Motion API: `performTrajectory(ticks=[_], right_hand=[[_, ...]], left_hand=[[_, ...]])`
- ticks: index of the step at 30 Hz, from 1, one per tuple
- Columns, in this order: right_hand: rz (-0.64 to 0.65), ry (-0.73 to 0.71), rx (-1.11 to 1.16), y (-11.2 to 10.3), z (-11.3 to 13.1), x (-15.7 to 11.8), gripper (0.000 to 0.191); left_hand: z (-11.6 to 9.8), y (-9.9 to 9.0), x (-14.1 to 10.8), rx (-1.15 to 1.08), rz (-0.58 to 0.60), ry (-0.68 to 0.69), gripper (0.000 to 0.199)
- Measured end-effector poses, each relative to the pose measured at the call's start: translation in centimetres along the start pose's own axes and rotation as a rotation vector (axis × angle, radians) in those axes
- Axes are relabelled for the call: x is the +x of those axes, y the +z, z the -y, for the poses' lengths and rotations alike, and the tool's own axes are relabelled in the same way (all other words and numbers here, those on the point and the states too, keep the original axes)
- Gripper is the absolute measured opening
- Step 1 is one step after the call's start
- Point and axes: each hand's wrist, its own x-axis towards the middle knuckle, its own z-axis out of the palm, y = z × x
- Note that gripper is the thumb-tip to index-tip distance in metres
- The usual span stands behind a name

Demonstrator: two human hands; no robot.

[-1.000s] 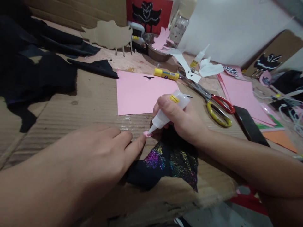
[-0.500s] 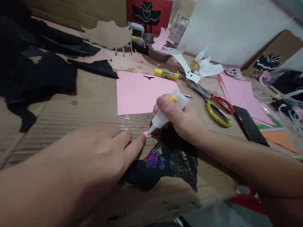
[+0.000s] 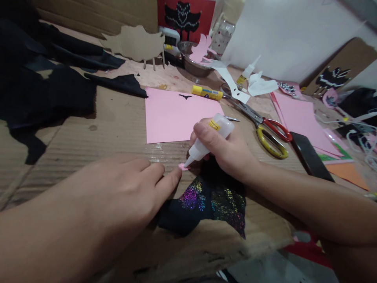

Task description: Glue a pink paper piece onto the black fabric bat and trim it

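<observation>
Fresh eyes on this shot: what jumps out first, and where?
Probably the white squeeze bottle near the middle, gripped in the right hand, its nozzle at a small pink scrap by the left hand's fingertip. Next, likely the glittery black cloth just below, on the cardboard. Then the scissors with red and yellow handles, right of the pink sheet.

The right hand (image 3: 225, 147) partly hides the squeeze bottle (image 3: 199, 149), whose label (image 3: 214, 125) is illegibly small; the left hand (image 3: 129, 188) overlaps the pink scrap (image 3: 184, 167). Black cloth (image 3: 50, 94) runs off the left edge.
</observation>
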Motion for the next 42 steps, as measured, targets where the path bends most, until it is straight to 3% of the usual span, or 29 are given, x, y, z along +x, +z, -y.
performTrajectory(ticks=[15, 27, 42], right_hand=[[0.026, -0.089, -0.071, -0.2, 0.4, -0.5, 0.06], [0.095, -0.062, -0.067, -0.2, 1.0, -0.6, 0.058], [0.079, -0.115, -0.094, -0.4, 0.9, -0.4, 0.056]], left_hand=[[0.1, 0.4, -0.2, 0.048, -0.001, -0.003, 0.053], [0.2, 0.6, 0.0, 0.13, 0.007, 0.04, 0.05], [0.0, 0.5, -0.4, 0.094, 0.011, 0.005, 0.052]])
